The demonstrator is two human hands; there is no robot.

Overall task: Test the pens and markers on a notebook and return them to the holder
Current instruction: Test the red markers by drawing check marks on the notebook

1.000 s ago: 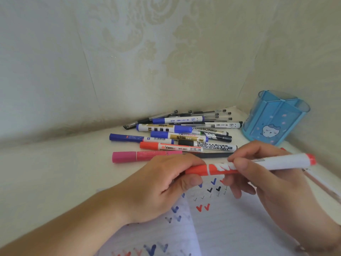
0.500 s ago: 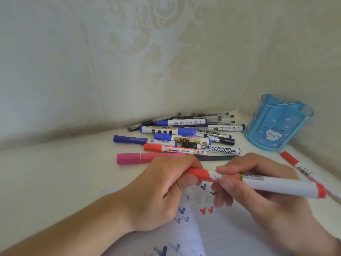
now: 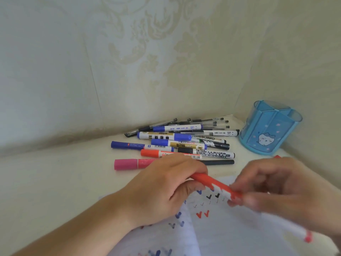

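Note:
My left hand (image 3: 166, 187) grips the red cap end of a red-and-white marker (image 3: 215, 185). My right hand (image 3: 280, 185), blurred by motion, pinches the marker's white barrel, which slants down to the right to a red tail end. Both hands hover over an open notebook (image 3: 230, 233) with small red, blue and black tick marks. The blue pen holder (image 3: 269, 128) with a cat picture stands at the back right and looks empty.
A pile of pens and markers (image 3: 184, 143) lies behind my hands: blue, black, red and a pink marker (image 3: 129, 164). Another red-capped marker peeks out behind my right hand. Patterned walls close in the corner at the back and right.
The marker has tilted from level to slanting down to the right. My right hand has slid lower and right along the barrel, while my left hand keeps hold of the cap.

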